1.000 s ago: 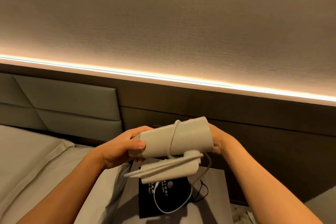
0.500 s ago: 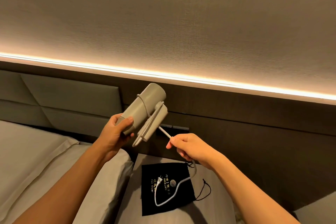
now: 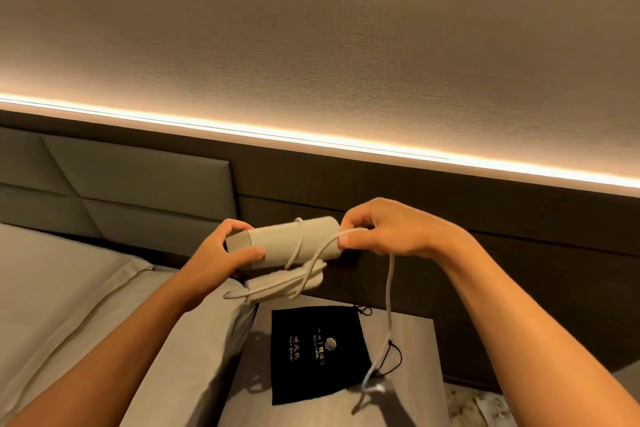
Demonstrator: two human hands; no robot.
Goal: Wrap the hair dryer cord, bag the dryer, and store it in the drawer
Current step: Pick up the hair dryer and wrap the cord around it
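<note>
So the hair dryer [image 3: 294,239] was up in the air around the middle of the frame, barrel lying sideways, folded handle tucked underneath. The left hand [image 3: 221,253] was clamped around the barrel's left end, thumb on the front, fingers wrapped behind. The right hand [image 3: 384,229] was pinching the cord [image 3: 389,288] between thumb and fingers right at the barrel's right end. A couple of loops were on the body already, and the loose tail dropped from the pinch toward the lower right, plug end blurry down by the black pouch [image 3: 311,354] lying flat on the nightstand [image 3: 415,340].

My read: the dryer looked compact and light, one hand managed fine, but that smooth matte shell seemed the type loops slide off of. The cord looked floppy with some spring, so I'd say grip it close to the barrel and keep tension. The pouch looked soft, so probably a two-hand job opening it. Couldn't see the drawer.
</note>
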